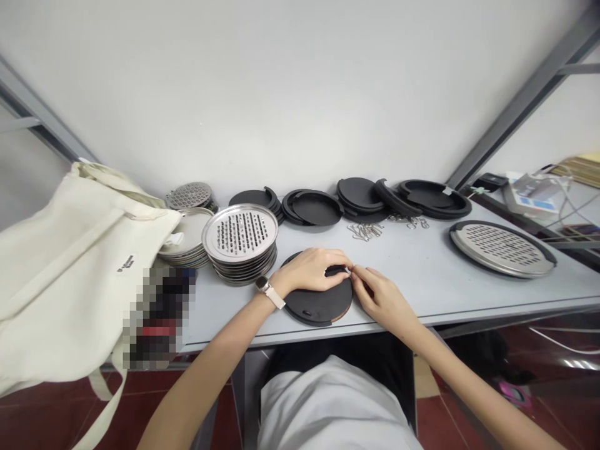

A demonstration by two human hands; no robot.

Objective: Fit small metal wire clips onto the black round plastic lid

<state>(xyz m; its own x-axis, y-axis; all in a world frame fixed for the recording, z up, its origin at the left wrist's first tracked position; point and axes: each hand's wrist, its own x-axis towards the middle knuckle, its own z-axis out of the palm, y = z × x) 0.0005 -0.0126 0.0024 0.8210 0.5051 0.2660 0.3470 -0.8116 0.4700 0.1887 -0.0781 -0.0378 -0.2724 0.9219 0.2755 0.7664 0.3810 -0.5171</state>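
A round black disc [321, 305] lies flat near the table's front edge, with a brown patch on its right rim. My left hand [313, 269], with a watch at the wrist, rests over its upper part, fingers curled toward the right. My right hand [379, 295] is at the disc's right edge. Its thumb and forefinger pinch together against my left fingertips. Something small and shiny shows between the two hands, too small to make out. Small metal hooks [365, 231] lie behind the hands.
Stacked perforated metal plates [241, 234] stand left of the disc. Black round covers [315, 207] line the wall. A perforated oval plate in a black rim [504, 249] lies right. A cream bag [79, 262] hangs over the left side. Metal posts flank the table [422, 275].
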